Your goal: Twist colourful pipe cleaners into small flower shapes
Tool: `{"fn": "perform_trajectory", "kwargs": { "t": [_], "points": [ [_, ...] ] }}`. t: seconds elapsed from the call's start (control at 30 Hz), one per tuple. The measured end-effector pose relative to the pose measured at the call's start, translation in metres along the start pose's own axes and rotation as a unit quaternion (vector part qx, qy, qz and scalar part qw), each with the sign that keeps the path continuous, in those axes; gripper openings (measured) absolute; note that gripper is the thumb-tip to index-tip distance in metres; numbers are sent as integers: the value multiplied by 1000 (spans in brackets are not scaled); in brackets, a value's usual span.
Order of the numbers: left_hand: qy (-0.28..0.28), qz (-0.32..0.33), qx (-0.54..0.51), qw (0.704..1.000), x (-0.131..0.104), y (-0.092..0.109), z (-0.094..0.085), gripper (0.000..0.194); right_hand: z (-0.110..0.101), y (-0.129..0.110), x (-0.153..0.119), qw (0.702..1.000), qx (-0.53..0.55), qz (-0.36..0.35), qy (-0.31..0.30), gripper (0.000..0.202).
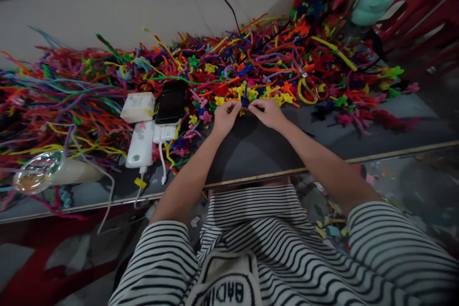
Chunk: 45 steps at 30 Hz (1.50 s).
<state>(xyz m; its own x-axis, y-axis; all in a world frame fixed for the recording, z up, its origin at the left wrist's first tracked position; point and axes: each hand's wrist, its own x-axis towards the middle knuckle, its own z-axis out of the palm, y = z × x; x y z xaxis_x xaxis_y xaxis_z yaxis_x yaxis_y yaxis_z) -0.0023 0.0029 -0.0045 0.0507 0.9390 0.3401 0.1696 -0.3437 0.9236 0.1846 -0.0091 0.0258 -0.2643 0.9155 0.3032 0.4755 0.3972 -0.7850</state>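
Note:
Between my two hands is a small dark blue pipe cleaner piece [245,101], its exact shape too small to make out. My left hand [227,115] pinches it from the left with thumb and forefinger. From the other side my right hand [268,113] grips it the same way. Just behind the fingers lie yellow pipe cleaner flowers [247,90], partly covered by the blue piece. A pair of scissors [307,87] with yellow and red handles rests to the right of my hands.
Pipe cleaners [89,86] in many colours heap along the wall. On the left are a black phone [171,102], a white box [138,107], a white power bank [140,145] with cables, and a drink cup [57,172]. A green-lidded container [375,5] and red chairs [412,14] stand far right.

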Motion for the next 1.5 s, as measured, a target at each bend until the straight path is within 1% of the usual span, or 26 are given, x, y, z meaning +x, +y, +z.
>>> {"fn": "perform_trajectory", "kwargs": {
  "t": [0.1, 0.27, 0.37, 0.43, 0.5, 0.57, 0.67, 0.77, 0.87, 0.9, 0.97, 1.03, 1.1, 1.17, 1.3, 1.43, 1.5],
  "points": [
    [-21, 16, 19, 999, -2, 3, 1, 34, 0, -1, -1, 1000, -22, -8, -5, 26],
    [-22, 20, 90, 995, -4, 11, 1, 24, 3, -5, -5, 997, -73, -15, -22, 31],
    [-22, 25, 114, 993, -3, 12, 0, 24, 0, -8, -7, 988, -148, -33, -39, 32],
    [-21, 20, 95, 995, -1, 9, 0, 26, -7, -9, -7, 974, -213, -58, -44, 33],
    [-21, 2, 55, 998, 1, 5, 0, 30, -15, -8, -5, 962, -258, -84, -32, 36],
    [-27, -19, 7, 999, 3, 3, 0, 34, -23, -5, -2, 955, -278, -101, -8, 37],
    [-44, -35, -65, 996, 3, 4, 1, 34, -28, 1, 1, 948, -293, -121, 22, 37],
    [-71, -49, -120, 989, 0, 11, 4, 33, -25, 5, 1, 949, -276, -128, 78, 40],
    [-112, -67, -149, 980, -4, 16, 7, 36, -17, 6, -2, 956, -227, -108, 151, 42],
    [-126, -72, -154, 977, -5, 17, 7, 37, -14, 5, -3, 960, -203, -98, 167, 44],
    [-150, -74, -158, 973, -6, 18, 7, 38, -8, 4, -4, 970, -141, -85, 179, 47],
    [-167, -69, -153, 972, -6, 18, 6, 38, -3, 0, -6, 980, -63, -85, 169, 48],
    [-171, -59, -152, 972, -6, 18, 5, 36, 0, -6, -7, 985, 7, -93, 147, 48],
    [-166, -50, -159, 972, -6, 17, 5, 33, 2, -11, -8, 986, 44, -98, 126, 47],
    [-147, -49, -168, 974, -6, 17, 6, 33, 0, -16, -9, 986, 31, -111, 121, 42],
    [-123, -50, -158, 978, -8, 21, 7, 41, -2, -14, -10, 982, -6, -158, 103, 32],
    [-105, -45, -156, 981, -10, 24, 7, 45, -3, -13, -10, 980, -16, -177, 93, 30]
  ]
}}
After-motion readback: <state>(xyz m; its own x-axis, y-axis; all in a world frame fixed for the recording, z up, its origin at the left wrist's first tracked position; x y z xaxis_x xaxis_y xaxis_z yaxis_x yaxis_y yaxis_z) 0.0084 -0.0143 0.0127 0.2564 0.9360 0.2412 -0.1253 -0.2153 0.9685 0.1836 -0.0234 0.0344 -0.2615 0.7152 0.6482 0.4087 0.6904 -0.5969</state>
